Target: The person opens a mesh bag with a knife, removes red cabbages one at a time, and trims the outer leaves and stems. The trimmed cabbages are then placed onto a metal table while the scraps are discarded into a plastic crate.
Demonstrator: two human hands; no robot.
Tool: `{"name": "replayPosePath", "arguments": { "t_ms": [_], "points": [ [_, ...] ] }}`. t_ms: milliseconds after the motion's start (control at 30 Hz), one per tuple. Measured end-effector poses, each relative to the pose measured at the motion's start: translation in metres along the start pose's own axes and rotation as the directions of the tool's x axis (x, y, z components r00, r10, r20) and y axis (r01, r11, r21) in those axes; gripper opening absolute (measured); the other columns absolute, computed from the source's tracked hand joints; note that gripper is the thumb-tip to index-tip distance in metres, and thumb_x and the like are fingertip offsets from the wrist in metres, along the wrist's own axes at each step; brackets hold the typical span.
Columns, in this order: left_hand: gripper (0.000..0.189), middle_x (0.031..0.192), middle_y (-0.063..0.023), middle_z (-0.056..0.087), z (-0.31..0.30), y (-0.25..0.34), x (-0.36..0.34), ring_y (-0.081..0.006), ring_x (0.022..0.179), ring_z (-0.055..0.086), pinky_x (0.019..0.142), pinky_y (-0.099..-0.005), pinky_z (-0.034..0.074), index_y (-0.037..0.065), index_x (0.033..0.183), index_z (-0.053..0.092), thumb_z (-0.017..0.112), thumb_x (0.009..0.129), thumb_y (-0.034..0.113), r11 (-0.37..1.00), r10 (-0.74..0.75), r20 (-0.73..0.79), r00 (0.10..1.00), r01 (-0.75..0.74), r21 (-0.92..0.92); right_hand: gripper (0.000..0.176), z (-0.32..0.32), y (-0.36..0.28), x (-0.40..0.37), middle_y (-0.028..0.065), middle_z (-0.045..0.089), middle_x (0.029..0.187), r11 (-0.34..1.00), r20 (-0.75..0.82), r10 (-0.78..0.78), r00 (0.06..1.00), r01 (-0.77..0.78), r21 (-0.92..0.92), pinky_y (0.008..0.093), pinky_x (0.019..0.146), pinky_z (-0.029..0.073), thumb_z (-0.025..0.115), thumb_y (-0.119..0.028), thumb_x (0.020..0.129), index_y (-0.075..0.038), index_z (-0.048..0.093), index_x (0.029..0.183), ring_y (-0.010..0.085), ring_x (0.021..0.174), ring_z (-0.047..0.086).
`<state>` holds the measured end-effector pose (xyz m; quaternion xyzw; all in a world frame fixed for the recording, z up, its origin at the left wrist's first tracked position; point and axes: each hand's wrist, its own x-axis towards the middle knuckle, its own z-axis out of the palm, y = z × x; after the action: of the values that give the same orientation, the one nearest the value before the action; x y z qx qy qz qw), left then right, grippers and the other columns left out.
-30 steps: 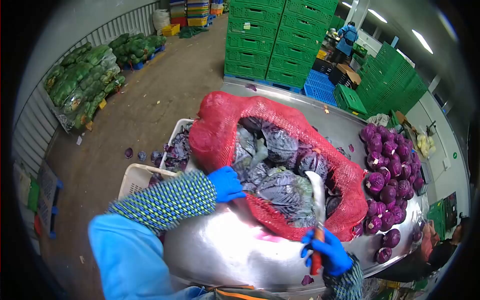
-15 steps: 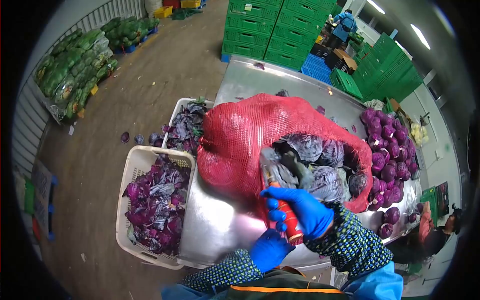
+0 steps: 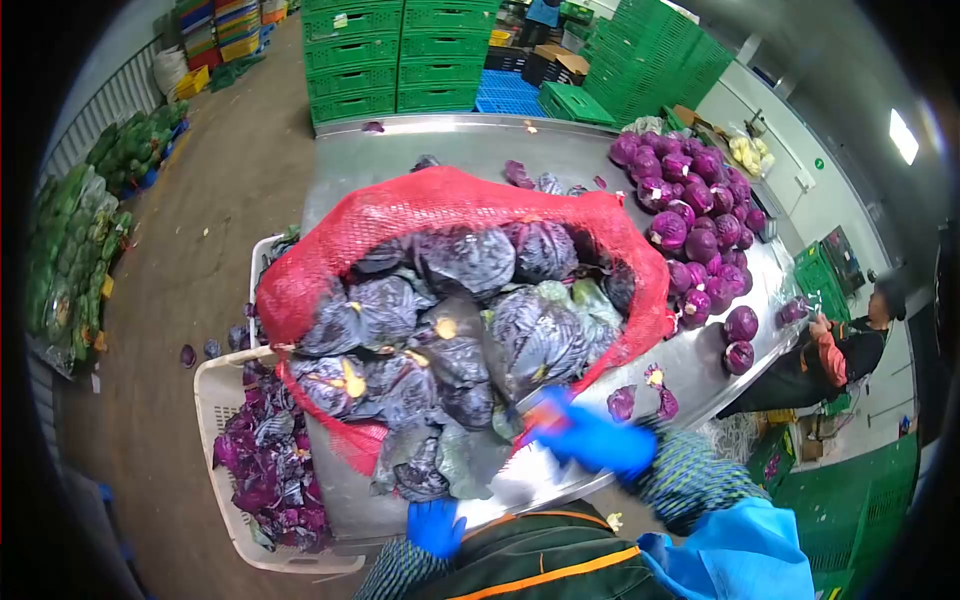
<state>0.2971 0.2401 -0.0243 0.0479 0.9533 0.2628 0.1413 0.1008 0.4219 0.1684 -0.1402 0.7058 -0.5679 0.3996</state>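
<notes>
My right hand (image 3: 595, 437), in a blue glove and blurred by motion, is closed round the orange-red handle of a knife (image 3: 545, 408). Its broad blade points up and left against the cabbages. My left hand (image 3: 435, 527), also gloved in blue, is low at the table's near edge with fingers partly apart and nothing seen in it. Just above it lies a dark cabbage (image 3: 425, 470) with loose outer leaves. A red mesh bag (image 3: 440, 190) gapes wide along its near side, baring several purple cabbages (image 3: 465, 260) with dull outer leaves.
Trimmed, shiny purple cabbages (image 3: 700, 200) are heaped on the right of the metal table (image 3: 380, 150). A white crate (image 3: 205, 400) of purple leaves stands at left. Green crates (image 3: 400, 60) are stacked beyond the table. Another person (image 3: 850, 350) is at the right.
The mesh bag's opening has widened, uncovering many more cabbages. My right hand has stayed on the knife; my left hand has moved left and down, off the mesh. The view has turned right.
</notes>
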Motion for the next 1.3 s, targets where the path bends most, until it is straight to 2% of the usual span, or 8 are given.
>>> {"name": "replayPosePath", "arguments": {
  "t_ms": [67,167,400,500,767,1033,1167,1300],
  "points": [
    [0.041,0.116,-0.0189,0.054,-0.021,0.018,0.001,-0.0327,0.103,0.052,0.085,-0.0432,0.041,0.005,0.116,0.053,0.057,0.081,0.026,0.978,0.151,-0.038,0.988,-0.154,-0.137,0.033,-0.086,0.005,-0.032,0.0024,0.058,0.080,0.939,-0.564,-0.028,0.825,-0.171,-0.297,0.0275,0.059,0.049,0.059,-0.014,0.087,-0.005,0.052,0.118,0.0126,0.066,0.057],
    [0.040,0.114,-0.0167,0.056,-0.076,0.065,0.046,-0.0330,0.096,0.056,0.076,-0.0406,0.046,0.005,0.117,0.053,0.060,0.080,0.017,0.862,0.389,-0.296,0.872,-0.458,-0.216,0.037,-0.190,0.019,-0.074,0.0129,0.064,0.090,0.297,-0.427,-0.445,0.787,-0.320,-0.900,0.0338,0.064,0.051,0.064,-0.015,0.079,-0.014,0.056,0.115,0.0263,0.076,0.065],
    [0.051,0.131,-0.0126,0.043,-0.179,0.192,0.307,-0.0299,0.122,0.040,0.098,-0.0490,0.029,0.012,0.130,0.042,0.054,0.081,0.018,0.712,0.676,-0.347,0.650,-0.455,0.534,0.019,-0.289,-0.004,-0.019,0.0113,0.062,0.080,-0.117,-0.323,-0.291,0.900,-0.368,-0.922,0.0421,0.058,0.047,0.057,-0.028,0.081,-0.015,0.059,0.095,0.0308,0.072,0.062],
    [0.052,0.143,-0.0111,0.031,-0.170,0.222,0.408,-0.0290,0.132,0.029,0.106,-0.0522,0.020,0.019,0.136,0.034,0.043,0.085,0.016,0.649,0.591,-0.184,0.786,-0.327,0.687,0.023,-0.323,-0.006,-0.002,0.0137,0.062,0.080,-0.166,-0.321,-0.137,0.937,-0.341,-0.925,0.0426,0.059,0.047,0.056,-0.027,0.083,-0.008,0.057,0.096,0.0328,0.073,0.062],
    [0.015,0.071,-0.0029,0.061,-0.186,0.280,0.536,-0.0251,0.090,0.058,0.100,-0.0525,0.028,0.019,0.075,0.067,0.053,0.075,0.014,0.467,0.677,-0.150,0.720,-0.263,0.844,0.025,-0.344,-0.034,0.054,0.0161,0.065,0.088,-0.148,-0.438,0.207,0.875,-0.414,-0.898,0.0411,0.072,0.051,0.056,-0.018,0.083,-0.007,0.058,0.104,0.0306,0.085,0.064],
    [0.048,0.103,-0.0100,0.063,-0.212,0.254,0.531,-0.0294,0.099,0.057,0.089,-0.0484,0.035,0.019,0.108,0.063,0.059,0.074,0.053,0.673,0.427,0.278,0.860,-0.508,0.537,0.021,-0.403,-0.020,0.079,0.0184,0.064,0.086,-0.129,-0.348,0.107,0.931,-0.334,-0.934,0.0410,0.069,0.052,0.050,-0.020,0.086,-0.004,0.057,0.098,0.0334,0.082,0.064],
    [0.020,0.071,-0.0095,0.064,-0.203,0.246,0.580,-0.0271,0.070,0.062,0.077,-0.0437,0.041,0.014,0.075,0.069,0.055,0.078,0.028,0.599,0.414,0.124,0.902,-0.373,0.709,0.023,-0.426,-0.012,0.094,0.0192,0.063,0.091,-0.136,-0.302,0.173,0.938,-0.280,-0.950,0.0412,0.073,0.051,0.054,-0.020,0.084,-0.005,0.058,0.102,0.0321,0.083,0.064],
    [0.028,0.081,-0.0126,0.064,-0.227,0.259,0.556,-0.0333,0.080,0.061,0.067,-0.0410,0.049,0.011,0.086,0.067,0.056,0.082,0.036,0.853,0.489,-0.036,0.872,-0.469,0.230,0.028,-0.444,-0.023,0.104,0.0179,0.064,0.086,-0.301,-0.339,0.223,0.914,-0.266,-0.916,0.0405,0.071,0.051,0.056,-0.030,0.084,-0.008,0.063,0.099,0.0302,0.082,0.064]
  ]
}}
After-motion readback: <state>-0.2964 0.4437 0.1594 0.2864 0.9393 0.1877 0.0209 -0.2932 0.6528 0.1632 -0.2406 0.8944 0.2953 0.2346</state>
